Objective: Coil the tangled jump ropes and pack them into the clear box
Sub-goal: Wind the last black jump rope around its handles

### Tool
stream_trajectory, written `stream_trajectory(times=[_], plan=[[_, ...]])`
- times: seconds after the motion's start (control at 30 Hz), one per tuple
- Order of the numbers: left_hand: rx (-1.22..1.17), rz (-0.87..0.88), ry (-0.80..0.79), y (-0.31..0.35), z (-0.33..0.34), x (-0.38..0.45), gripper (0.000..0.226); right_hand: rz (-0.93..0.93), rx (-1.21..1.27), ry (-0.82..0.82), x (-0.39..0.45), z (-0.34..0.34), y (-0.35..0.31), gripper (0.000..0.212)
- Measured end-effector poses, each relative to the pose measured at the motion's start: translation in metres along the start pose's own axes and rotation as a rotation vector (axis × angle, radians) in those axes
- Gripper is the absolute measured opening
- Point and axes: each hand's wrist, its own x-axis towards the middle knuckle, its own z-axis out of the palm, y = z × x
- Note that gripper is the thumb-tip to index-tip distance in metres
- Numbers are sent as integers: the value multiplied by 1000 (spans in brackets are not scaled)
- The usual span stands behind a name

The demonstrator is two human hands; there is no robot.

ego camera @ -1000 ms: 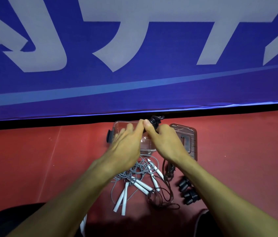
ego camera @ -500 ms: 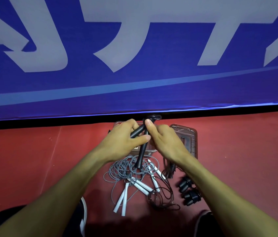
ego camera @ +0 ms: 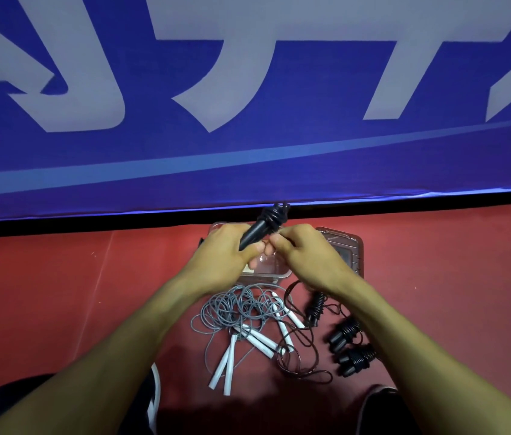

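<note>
Left hand: the left hand point(ego camera: 221, 255) is curled round a black jump-rope handle point(ego camera: 255, 230), which sticks up and away from the fist at a slant, over the box.
Handle tip: black cord point(ego camera: 276, 213) is wound in a tight knot of turns round the far end of that handle, in front of the dark strip under the banner.
Right hand: the right hand point(ego camera: 307, 254) sits just beside the left, fingers curled in and pinched together near the handle; I take it to be pinching the cord, though the strand itself is too thin to make out between the fingertips.
Clear box: the clear box point(ego camera: 266, 271) stands on the floor right under both hands, mostly covered by them; what lies inside I cannot tell.
Lid: a clear lid point(ego camera: 350, 246) with a dark frame lies flat just to the right of the box.
Grey rope: a loose tangle of grey cord point(ego camera: 235, 306) lies near the box on the near side, its white handles point(ego camera: 227, 361) fanned out toward me.
Dark rope: a thin dark cord point(ego camera: 298, 356) loops across the floor beside the white handles.
Other black handles: cord-wrapped black handles point(ego camera: 346, 346) lie beside the right forearm.
Floor: red mat point(ego camera: 59, 293).
Backdrop: blue banner point(ego camera: 248, 167) with big pale lettering.
</note>
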Motion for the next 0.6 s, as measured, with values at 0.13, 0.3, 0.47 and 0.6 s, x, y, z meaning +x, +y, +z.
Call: stream_trajectory(times=[0.13, 0.3, 0.47, 0.6], plan=[[-41, -107, 39, -2, 8, -2, 42, 51, -38, -73, 1, -5, 1, 40], [-203, -240, 85, 2, 9, 2, 53, -13, -126, 39, -3, -4, -3, 44], [-222, -196, 33, 0, 6, 2, 31, -53, -60, 48, -9, -2, -11, 45], [-294, -188, 16, -3, 6, 2, 26, -91, -12, 102, -9, 1, -16, 49]])
